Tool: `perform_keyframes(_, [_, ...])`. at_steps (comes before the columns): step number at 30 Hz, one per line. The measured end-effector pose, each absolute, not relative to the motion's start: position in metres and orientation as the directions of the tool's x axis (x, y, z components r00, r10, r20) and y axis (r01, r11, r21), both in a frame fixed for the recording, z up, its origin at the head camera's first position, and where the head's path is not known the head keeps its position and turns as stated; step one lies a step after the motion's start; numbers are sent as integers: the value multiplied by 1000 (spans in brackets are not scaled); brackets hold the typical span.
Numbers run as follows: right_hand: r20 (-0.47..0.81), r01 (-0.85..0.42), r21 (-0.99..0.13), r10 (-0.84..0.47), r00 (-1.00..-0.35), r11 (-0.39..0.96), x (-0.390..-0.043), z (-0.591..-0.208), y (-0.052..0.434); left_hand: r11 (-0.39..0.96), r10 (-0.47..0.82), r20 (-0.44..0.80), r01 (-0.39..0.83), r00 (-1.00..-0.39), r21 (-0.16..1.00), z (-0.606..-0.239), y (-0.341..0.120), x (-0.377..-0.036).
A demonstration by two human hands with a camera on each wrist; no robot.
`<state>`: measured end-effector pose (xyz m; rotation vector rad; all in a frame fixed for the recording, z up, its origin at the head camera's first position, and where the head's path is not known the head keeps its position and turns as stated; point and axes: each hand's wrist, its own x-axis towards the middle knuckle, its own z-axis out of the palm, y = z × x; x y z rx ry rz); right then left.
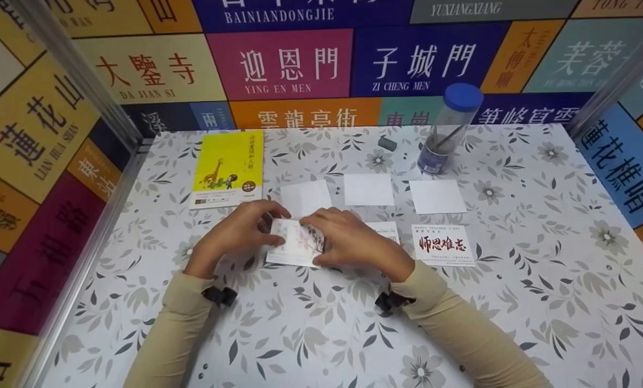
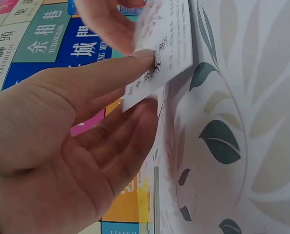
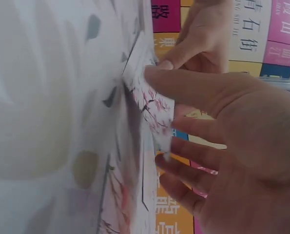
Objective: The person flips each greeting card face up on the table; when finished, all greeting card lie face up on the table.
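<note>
A white card (image 1: 294,254) printed with pink blossom branches and lettering is held between both hands, tilted up off the table. My left hand (image 1: 244,230) pinches its left side; in the left wrist view the thumb lies on the printed face of the card (image 2: 176,44) and the fingers are behind it. My right hand (image 1: 356,240) grips the right side, thumb on the blossom face of the card (image 3: 157,109) in the right wrist view, fingers at the far edge. Another printed card (image 1: 388,229) lies partly hidden behind the right hand.
Three blank white papers (image 1: 368,189) lie in a row beyond the hands. A card with red characters (image 1: 443,245) lies to the right. A yellow book (image 1: 228,161), a blue-lidded clear jar (image 1: 434,159) and a small dark green cylinder (image 1: 387,143) are farther back.
</note>
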<state>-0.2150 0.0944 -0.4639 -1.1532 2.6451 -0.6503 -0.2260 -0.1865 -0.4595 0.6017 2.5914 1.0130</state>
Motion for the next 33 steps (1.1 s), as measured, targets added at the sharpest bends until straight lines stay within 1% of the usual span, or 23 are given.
perform_keyframes(4, [-11, -675, -411, -743, -669, 613, -213, -468, 94, 678, 524, -116, 331, -844, 656, -463, -187, -225])
perform_keyframes(7, [-42, -667, -400, -740, -671, 628, -212, -468, 94, 691, 567, -154, 366, -809, 624, -465, -188, -224])
perform_keyframes(11, [-88, -643, -402, -727, -681, 652, -212, -466, 95, 702, 587, -211, 362, -781, 613, -467, -189, -222])
perform_keyframes(16, [-125, -627, -396, -716, -687, 670, -212, -465, 94, 713, 570, -225, 340, -790, 613, -468, -190, -221])
perform_keyframes(21, [-110, -628, -412, -720, -685, 660, -213, -465, 93, 708, 557, -204, 331, -805, 624, -471, -191, -220])
perform_keyframes(27, [-109, -616, -440, -720, -686, 654, -215, -466, 95, 693, 561, -184, 336, -807, 637, -474, -193, -221])
perform_keyframes(33, [-115, -594, -461, -708, -696, 659, -218, -468, 96, 715, 538, -183, 330, -823, 617, -470, -191, -223])
